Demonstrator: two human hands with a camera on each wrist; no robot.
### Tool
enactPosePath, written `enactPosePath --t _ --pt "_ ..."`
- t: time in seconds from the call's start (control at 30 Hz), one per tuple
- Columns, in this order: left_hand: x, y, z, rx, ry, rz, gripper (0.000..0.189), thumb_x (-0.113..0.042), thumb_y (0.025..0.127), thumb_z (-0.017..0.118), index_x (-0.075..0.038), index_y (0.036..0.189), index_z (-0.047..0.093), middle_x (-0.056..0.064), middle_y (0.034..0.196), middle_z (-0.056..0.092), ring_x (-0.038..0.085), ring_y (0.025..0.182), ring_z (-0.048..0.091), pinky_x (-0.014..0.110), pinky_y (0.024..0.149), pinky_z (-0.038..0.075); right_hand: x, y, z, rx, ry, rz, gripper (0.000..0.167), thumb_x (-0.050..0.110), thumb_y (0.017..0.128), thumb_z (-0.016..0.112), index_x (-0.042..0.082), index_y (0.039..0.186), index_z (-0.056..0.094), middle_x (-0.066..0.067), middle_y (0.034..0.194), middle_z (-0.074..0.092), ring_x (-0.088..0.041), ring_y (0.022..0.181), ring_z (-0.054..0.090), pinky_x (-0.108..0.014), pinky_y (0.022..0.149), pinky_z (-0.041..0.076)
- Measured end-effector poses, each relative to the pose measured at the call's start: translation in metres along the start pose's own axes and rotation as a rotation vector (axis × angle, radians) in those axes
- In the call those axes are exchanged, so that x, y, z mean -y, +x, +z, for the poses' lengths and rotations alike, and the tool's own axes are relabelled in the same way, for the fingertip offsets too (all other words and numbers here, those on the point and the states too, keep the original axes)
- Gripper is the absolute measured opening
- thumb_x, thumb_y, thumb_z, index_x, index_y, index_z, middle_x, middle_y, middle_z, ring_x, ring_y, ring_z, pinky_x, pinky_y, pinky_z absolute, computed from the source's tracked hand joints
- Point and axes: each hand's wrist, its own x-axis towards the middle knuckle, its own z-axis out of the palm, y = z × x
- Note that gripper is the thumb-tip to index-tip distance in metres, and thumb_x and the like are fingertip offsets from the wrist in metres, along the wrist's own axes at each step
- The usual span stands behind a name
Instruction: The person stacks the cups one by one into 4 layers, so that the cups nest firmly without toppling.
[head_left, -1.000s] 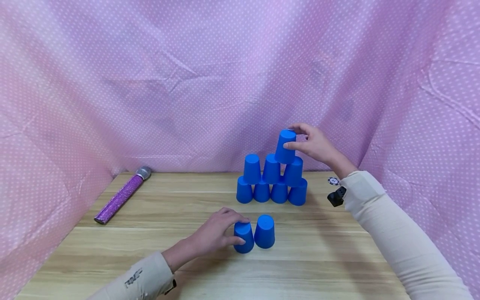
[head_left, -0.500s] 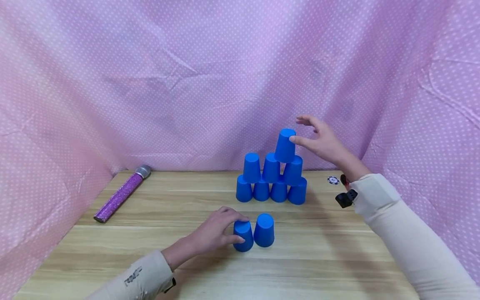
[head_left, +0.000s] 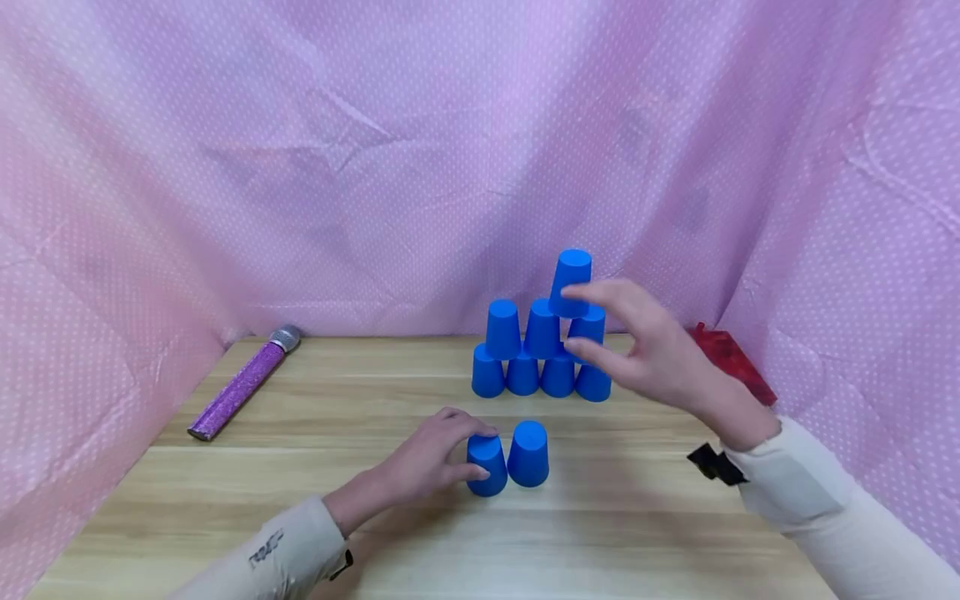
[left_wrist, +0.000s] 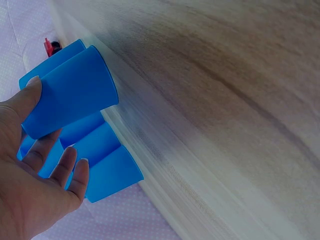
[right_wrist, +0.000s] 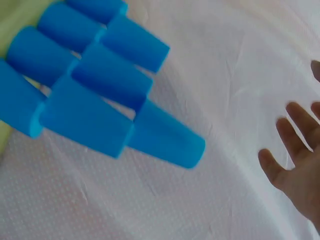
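Upside-down blue cups form a stack: several in the bottom row point(head_left: 522, 377), three in the second row point(head_left: 502, 331), and a single top cup point(head_left: 572, 271) over the right side. My right hand point(head_left: 660, 354) is in front of the stack's right side with fingers spread; the right wrist view shows this hand point(right_wrist: 300, 160) apart from the cups. Nearer me, my left hand point(head_left: 420, 467) holds an upside-down cup point(head_left: 489, 477) between thumb and fingers on the table. Another cup point(head_left: 529, 454) stands just to its right, also upside down.
A glittery purple microphone point(head_left: 243, 387) lies at the table's left side. Something red point(head_left: 731, 362) sits at the back right, partly hidden behind my right forearm. Pink dotted cloth point(head_left: 375, 167) hangs around the wooden table point(head_left: 300, 467).
My right hand has let go of the top cup and come back toward me and lower. That cup stays on the second row. My left hand keeps its place on its cup.
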Motion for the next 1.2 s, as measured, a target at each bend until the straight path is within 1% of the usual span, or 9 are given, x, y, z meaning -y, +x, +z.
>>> enactPosePath --t 0.03,0.1,0.2,0.37,0.53,0.67,0.83,0.97,1.2 --pt "0.0 0.0 -0.001 -0.002 0.001 0.003 0.055 -0.047 0.09 0.071 -0.029 0.14 0.057 -0.014 0.136 0.06 0.015 0.131 0.048 0.047 0.106 0.048 0.004 -0.005 0.003 0.035 0.002 0.002 0.058 0.014 0.083 0.082 0.009 0.136 0.059 -0.007 0.134 0.064 -0.025 0.125 0.058 -0.026 0.107 0.046" --pt "0.0 0.001 -0.002 -0.007 0.002 0.005 0.055 -0.047 0.09 0.071 -0.028 0.14 0.058 -0.014 0.136 0.061 0.015 0.131 0.048 0.047 0.106 0.048 0.009 -0.015 0.01 0.117 0.009 0.047 0.056 0.02 0.085 0.081 0.014 0.136 0.06 -0.004 0.134 0.064 -0.023 0.126 0.059 -0.035 0.103 0.051" --pt "0.001 0.002 -0.003 -0.015 0.006 0.007 0.054 -0.048 0.09 0.071 -0.03 0.139 0.058 -0.015 0.135 0.061 0.015 0.13 0.049 0.047 0.105 0.048 0.012 -0.032 0.028 0.243 0.048 0.166 0.053 0.026 0.088 0.079 0.022 0.137 0.059 0.002 0.137 0.063 -0.02 0.129 0.058 -0.046 0.1 0.054" --pt "0.002 0.003 -0.004 -0.027 0.004 0.015 0.053 -0.048 0.09 0.071 -0.031 0.138 0.058 -0.015 0.133 0.061 0.014 0.128 0.049 0.046 0.105 0.048 0.009 -0.056 0.062 0.386 0.189 0.363 0.051 0.037 0.091 0.074 0.03 0.139 0.057 0.009 0.138 0.06 -0.019 0.131 0.054 -0.049 0.101 0.053" --pt "0.001 0.004 -0.003 -0.028 0.017 0.029 0.053 -0.047 0.09 0.071 -0.031 0.138 0.058 -0.015 0.134 0.062 0.014 0.129 0.049 0.048 0.107 0.046 0.004 -0.076 0.086 0.492 0.259 0.508 0.064 0.05 0.091 0.07 0.028 0.147 0.049 0.005 0.147 0.053 -0.025 0.138 0.047 -0.058 0.105 0.047" --pt "0.002 0.003 -0.002 -0.025 0.021 0.037 0.052 -0.047 0.09 0.071 -0.032 0.138 0.058 -0.015 0.135 0.061 0.014 0.13 0.048 0.049 0.108 0.044 0.002 -0.086 0.097 0.497 0.282 0.549 0.067 0.049 0.09 0.071 0.03 0.149 0.046 0.003 0.149 0.051 -0.029 0.14 0.045 -0.062 0.106 0.045" --pt "0.002 0.002 -0.001 -0.033 0.0 0.042 0.053 -0.047 0.09 0.071 -0.029 0.138 0.059 -0.015 0.134 0.062 0.015 0.13 0.048 0.049 0.107 0.046 0.001 -0.091 0.103 0.482 0.291 0.565 0.06 0.046 0.09 0.072 0.038 0.144 0.049 0.006 0.144 0.056 -0.026 0.137 0.049 -0.061 0.106 0.046" --pt "0.002 0.001 -0.001 -0.028 -0.008 0.04 0.052 -0.048 0.089 0.071 -0.031 0.137 0.059 -0.015 0.134 0.062 0.015 0.13 0.048 0.049 0.107 0.046 0.001 -0.093 0.106 0.481 0.311 0.601 0.059 0.045 0.09 0.073 0.039 0.143 0.05 0.007 0.141 0.057 -0.025 0.135 0.051 -0.06 0.105 0.046" --pt "0.002 0.0 0.0 -0.031 -0.006 0.035 0.052 -0.049 0.089 0.07 -0.033 0.137 0.058 -0.015 0.133 0.062 0.015 0.129 0.049 0.049 0.106 0.047 0.0 -0.094 0.11 0.481 0.314 0.592 0.057 0.046 0.089 0.073 0.04 0.142 0.051 0.009 0.139 0.059 -0.024 0.134 0.051 -0.059 0.105 0.047"
